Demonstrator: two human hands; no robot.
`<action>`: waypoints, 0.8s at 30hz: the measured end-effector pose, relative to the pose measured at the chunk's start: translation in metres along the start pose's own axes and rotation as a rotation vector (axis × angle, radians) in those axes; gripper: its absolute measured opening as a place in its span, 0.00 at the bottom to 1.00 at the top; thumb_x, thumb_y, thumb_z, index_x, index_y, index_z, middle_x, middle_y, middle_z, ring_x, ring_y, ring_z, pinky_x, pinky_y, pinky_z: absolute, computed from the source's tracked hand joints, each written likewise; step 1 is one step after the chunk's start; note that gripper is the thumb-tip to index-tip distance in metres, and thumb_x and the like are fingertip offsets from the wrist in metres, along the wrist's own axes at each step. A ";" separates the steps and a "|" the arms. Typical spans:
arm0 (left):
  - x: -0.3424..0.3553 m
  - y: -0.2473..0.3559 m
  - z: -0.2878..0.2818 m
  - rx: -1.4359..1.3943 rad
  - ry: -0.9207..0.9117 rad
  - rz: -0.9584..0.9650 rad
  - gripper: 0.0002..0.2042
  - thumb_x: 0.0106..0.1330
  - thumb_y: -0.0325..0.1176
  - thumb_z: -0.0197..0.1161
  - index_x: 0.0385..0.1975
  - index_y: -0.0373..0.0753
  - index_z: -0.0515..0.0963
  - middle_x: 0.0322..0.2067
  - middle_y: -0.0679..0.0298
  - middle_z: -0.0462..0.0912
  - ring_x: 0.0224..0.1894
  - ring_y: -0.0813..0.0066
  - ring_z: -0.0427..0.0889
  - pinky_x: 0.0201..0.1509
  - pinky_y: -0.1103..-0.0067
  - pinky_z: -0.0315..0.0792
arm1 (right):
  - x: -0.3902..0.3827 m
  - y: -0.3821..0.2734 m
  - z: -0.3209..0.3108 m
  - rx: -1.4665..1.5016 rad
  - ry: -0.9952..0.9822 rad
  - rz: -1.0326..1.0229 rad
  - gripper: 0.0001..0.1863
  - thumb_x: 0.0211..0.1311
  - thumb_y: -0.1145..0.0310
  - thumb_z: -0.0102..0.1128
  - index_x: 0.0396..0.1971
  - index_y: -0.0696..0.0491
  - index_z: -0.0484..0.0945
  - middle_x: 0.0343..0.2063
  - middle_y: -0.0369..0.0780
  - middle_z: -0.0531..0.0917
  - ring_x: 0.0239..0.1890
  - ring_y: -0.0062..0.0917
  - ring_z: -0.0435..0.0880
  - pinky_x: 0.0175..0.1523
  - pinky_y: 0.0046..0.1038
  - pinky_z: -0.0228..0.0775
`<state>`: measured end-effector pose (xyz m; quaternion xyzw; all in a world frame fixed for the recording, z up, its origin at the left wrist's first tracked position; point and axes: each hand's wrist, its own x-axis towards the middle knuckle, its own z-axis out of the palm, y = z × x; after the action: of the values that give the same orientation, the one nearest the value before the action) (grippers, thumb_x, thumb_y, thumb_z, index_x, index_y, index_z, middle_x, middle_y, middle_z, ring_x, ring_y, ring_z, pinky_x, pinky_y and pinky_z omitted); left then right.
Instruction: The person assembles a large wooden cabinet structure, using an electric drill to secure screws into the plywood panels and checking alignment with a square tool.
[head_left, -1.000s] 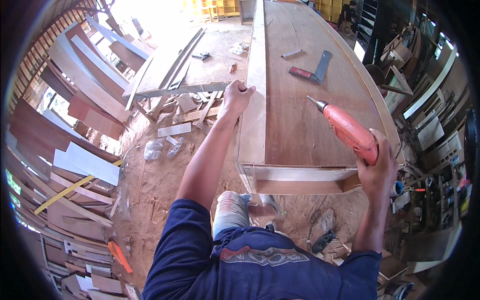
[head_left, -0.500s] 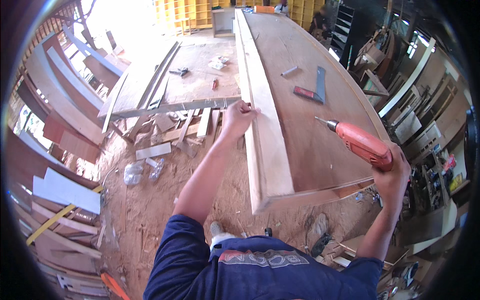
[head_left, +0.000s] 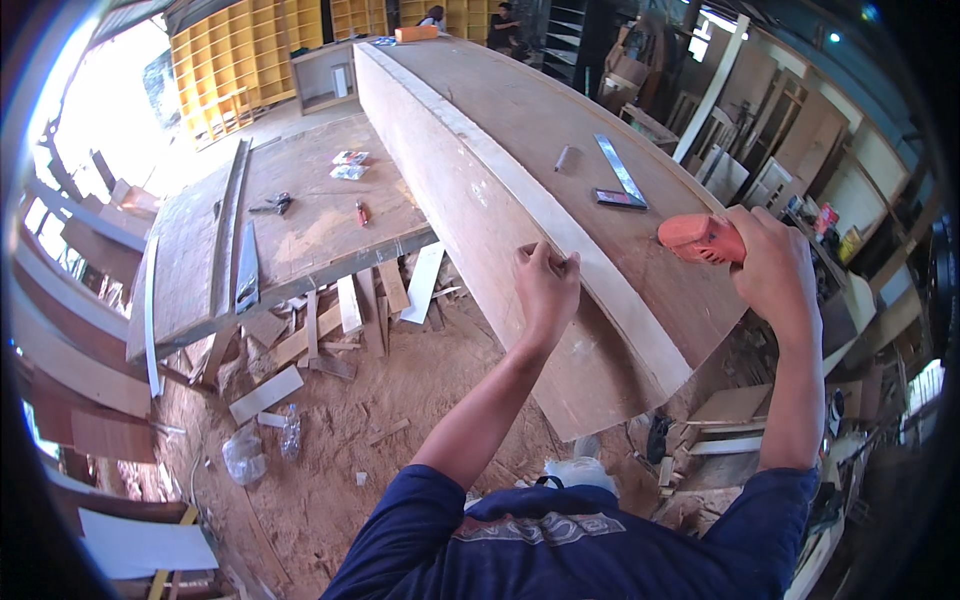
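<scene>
With the left hand (head_left: 545, 290) pinching the pale edge strip (head_left: 560, 235) and the right hand's (head_left: 775, 265) grip closed around the orange drill (head_left: 700, 238), a slip risked catching those fingers

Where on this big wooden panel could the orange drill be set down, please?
Bare wood lies between the left hand on the pale edge strip and the metal square, and beyond the square toward the far end. It is crowded around the right hand holding the orange drill, close to the square.
</scene>
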<state>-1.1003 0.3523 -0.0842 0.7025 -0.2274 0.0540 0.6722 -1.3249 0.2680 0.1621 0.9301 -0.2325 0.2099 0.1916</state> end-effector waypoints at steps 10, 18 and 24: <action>0.002 -0.003 -0.007 0.001 -0.022 0.061 0.17 0.65 0.35 0.81 0.30 0.34 0.77 0.49 0.46 0.80 0.52 0.46 0.80 0.56 0.58 0.75 | 0.018 -0.005 -0.001 0.051 -0.040 0.127 0.23 0.50 0.82 0.70 0.49 0.54 0.83 0.43 0.49 0.88 0.52 0.52 0.87 0.58 0.51 0.78; 0.081 -0.037 -0.036 -0.118 -0.144 0.421 0.10 0.74 0.33 0.73 0.38 0.35 0.79 0.44 0.54 0.88 0.49 0.53 0.86 0.58 0.62 0.77 | 0.023 -0.013 -0.003 0.018 -0.018 0.158 0.25 0.46 0.80 0.73 0.49 0.53 0.83 0.42 0.48 0.88 0.50 0.52 0.87 0.55 0.47 0.78; 0.193 -0.058 -0.035 0.046 -0.367 0.777 0.08 0.81 0.33 0.62 0.45 0.33 0.76 0.48 0.49 0.90 0.52 0.43 0.87 0.58 0.55 0.78 | 0.040 -0.002 -0.001 0.030 -0.053 0.139 0.24 0.47 0.80 0.75 0.48 0.53 0.83 0.41 0.47 0.86 0.47 0.52 0.86 0.54 0.50 0.78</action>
<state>-0.8982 0.3385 -0.0606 0.5775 -0.5895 0.1824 0.5346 -1.2922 0.2557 0.1811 0.9198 -0.2982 0.2016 0.1565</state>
